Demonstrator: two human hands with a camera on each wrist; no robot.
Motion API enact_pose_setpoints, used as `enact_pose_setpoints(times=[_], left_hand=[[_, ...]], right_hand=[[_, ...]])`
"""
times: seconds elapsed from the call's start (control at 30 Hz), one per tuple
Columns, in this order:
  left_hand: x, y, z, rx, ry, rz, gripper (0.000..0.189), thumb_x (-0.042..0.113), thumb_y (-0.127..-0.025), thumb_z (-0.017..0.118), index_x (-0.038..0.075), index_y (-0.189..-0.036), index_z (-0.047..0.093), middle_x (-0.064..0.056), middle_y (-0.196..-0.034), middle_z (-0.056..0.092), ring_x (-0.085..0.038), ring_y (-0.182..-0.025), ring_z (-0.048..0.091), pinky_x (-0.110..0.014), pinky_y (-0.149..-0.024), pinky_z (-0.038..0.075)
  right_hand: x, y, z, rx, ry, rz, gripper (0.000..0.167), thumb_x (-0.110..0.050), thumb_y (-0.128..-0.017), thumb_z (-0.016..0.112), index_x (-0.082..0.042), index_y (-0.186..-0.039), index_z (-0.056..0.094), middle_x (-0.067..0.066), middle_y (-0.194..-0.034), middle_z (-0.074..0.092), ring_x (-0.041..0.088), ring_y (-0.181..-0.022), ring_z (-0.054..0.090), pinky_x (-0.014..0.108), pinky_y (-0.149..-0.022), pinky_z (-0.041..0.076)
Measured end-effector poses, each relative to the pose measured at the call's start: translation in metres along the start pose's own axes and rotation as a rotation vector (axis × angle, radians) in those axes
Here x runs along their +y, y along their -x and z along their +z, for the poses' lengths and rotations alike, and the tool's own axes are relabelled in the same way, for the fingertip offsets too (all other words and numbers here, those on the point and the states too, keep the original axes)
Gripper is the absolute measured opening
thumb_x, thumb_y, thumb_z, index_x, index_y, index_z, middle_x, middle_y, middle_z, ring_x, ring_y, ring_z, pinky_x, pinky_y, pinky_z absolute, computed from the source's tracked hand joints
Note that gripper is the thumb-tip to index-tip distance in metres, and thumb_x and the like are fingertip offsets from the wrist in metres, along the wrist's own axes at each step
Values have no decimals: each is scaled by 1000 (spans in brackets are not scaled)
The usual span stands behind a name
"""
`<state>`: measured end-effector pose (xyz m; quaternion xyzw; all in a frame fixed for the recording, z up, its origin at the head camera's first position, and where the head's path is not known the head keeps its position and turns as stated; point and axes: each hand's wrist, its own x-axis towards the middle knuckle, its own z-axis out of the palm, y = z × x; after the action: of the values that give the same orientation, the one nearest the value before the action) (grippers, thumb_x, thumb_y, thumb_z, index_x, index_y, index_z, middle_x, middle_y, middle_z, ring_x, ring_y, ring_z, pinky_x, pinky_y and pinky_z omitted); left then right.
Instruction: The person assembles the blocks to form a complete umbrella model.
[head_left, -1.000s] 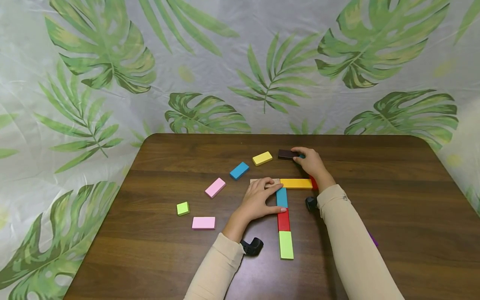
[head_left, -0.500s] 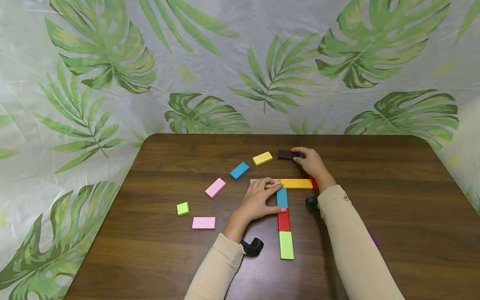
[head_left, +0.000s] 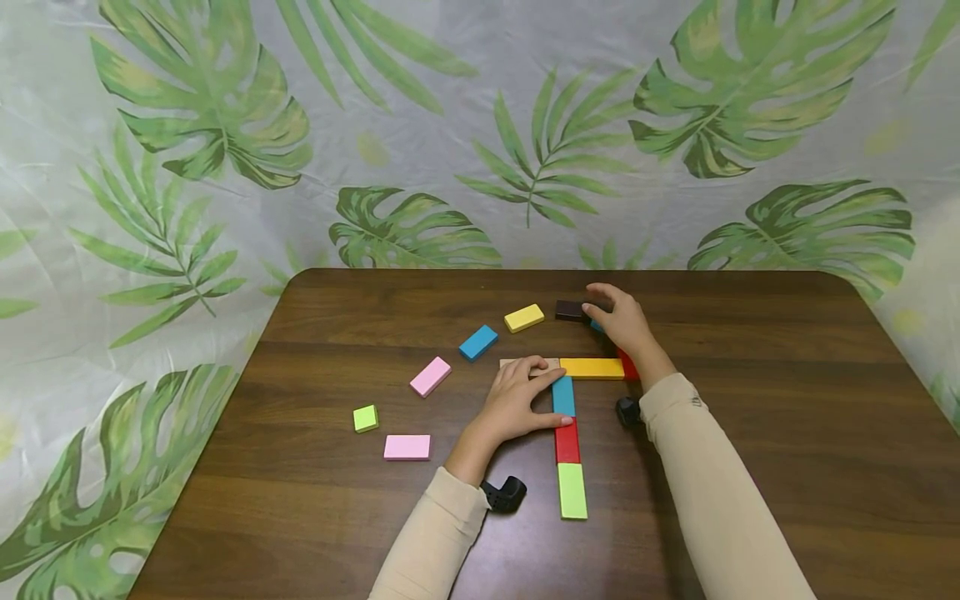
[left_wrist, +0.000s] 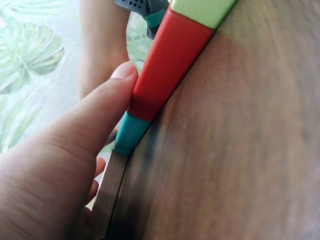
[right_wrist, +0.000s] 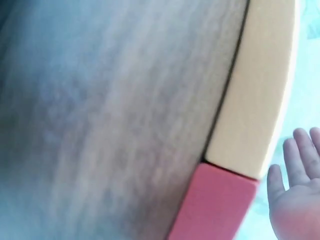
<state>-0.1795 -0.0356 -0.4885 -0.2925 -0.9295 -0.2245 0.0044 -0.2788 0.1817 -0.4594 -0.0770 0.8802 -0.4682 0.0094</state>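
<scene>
One blue block (head_left: 563, 397) is abutting a red block (head_left: 567, 442) on the table (head_left: 255, 508); the left hand (head_left: 516, 405) is resting spread fingers on both, probably steadying them; the right hand (head_left: 625, 322) is holding its fingers apart beside the black block (head_left: 569, 311), contact unclear.

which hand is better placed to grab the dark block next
Probably the right hand: its thumb is right beside the dark block. The left hand is farther off and reaches over the teal block and the red block next to it.
</scene>
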Motion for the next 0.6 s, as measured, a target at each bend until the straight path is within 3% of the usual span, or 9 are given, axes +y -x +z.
enact_pose_setpoints(times=[0.3, 0.6], left_hand=[[-1, 0, 0, -4, -3, -6, 72, 64, -72, 58, 30, -134, 44, 2, -128, 36, -15, -121, 27, -39, -104, 15], [0, 0, 0, -5, 0, -5, 73, 65, -72, 58, 30, -134, 43, 2, -128, 36, -15, -121, 27, -39, -104, 14]], right_hand=[[-17, 8, -10, 30, -41, -73, 50, -30, -88, 57, -11, -132, 43, 11, -130, 44, 29, -121, 37, 48, -96, 30], [-21, 23, -25, 59, -46, -160, 52, -29, -87, 60, -11, -133, 43, 12, -131, 45, 28, -120, 38, 49, -98, 27]])
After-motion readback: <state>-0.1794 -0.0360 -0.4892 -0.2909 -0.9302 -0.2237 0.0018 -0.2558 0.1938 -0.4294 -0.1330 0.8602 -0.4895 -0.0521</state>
